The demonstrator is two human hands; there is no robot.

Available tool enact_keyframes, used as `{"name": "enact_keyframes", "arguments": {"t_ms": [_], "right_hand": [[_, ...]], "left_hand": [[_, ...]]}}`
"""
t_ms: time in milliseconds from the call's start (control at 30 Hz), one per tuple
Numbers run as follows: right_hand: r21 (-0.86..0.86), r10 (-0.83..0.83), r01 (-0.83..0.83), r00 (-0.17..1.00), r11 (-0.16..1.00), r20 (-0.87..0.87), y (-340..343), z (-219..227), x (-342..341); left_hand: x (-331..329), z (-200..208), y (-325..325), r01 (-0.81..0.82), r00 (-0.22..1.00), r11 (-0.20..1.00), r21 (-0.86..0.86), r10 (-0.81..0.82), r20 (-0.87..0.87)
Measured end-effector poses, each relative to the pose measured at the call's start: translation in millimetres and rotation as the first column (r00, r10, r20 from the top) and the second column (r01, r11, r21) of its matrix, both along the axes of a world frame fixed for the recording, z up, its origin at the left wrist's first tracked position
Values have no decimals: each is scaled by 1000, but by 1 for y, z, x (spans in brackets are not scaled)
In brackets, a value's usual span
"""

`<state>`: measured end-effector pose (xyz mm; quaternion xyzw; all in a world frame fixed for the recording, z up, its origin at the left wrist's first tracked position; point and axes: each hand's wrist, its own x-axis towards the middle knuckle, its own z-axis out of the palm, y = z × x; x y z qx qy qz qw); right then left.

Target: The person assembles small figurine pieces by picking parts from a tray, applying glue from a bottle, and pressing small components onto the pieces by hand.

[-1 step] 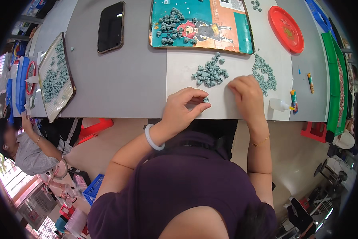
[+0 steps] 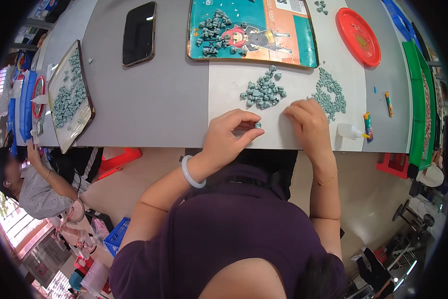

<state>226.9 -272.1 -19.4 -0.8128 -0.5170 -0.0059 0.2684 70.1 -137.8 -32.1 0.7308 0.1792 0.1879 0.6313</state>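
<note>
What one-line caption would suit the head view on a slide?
Left hand pinching a small grey-green piece, right hand near a heap of similar pieces on a worktable.

Matt teal among shiny plastic.
The teal piece [image 2: 258, 125] at the left hand's [image 2: 226, 133] fingertips looked matt, like the lumpy heap [image 2: 264, 93] just beyond both hands. The phone [image 2: 139, 34], past the left hand, had a smooth, glossy black face. Beyond the right hand [image 2: 308, 122], the red dish [image 2: 344, 34] was shiny plastic; just beside that hand, the bottle [image 2: 349, 131] seemed translucent plastic. Near the hands, the tabletop [image 2: 169, 109] looked smooth and dull.
</note>
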Motion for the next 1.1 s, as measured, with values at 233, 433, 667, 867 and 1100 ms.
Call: {"name": "enact_keyframes", "arguments": {"t_ms": [233, 433, 667, 867, 1100], "right_hand": [[94, -97, 109, 987, 990, -126, -23, -11, -14], [39, -77, 85, 980, 996, -183, -20, -7, -15], [10, 106, -106, 994, 994, -36, -13, -1, -5], [-10, 35, -40, 940, 999, -340, -6, 1, -24], [176, 73, 61, 743, 983, -665, 3, 1, -51]], "left_hand": [[2, 1, 1, 8, 1000, 1000, 14, -8, 10], [1, 1, 2, 27, 1000, 999, 32, -27, 14], [1, 0, 1, 7, 1000, 1000, 29, -8, 30], [0, 1, 2, 13, 999, 997, 77, -16, 43], [1, -4, 0, 0, 998, 994, 109, -8, 68]]}}
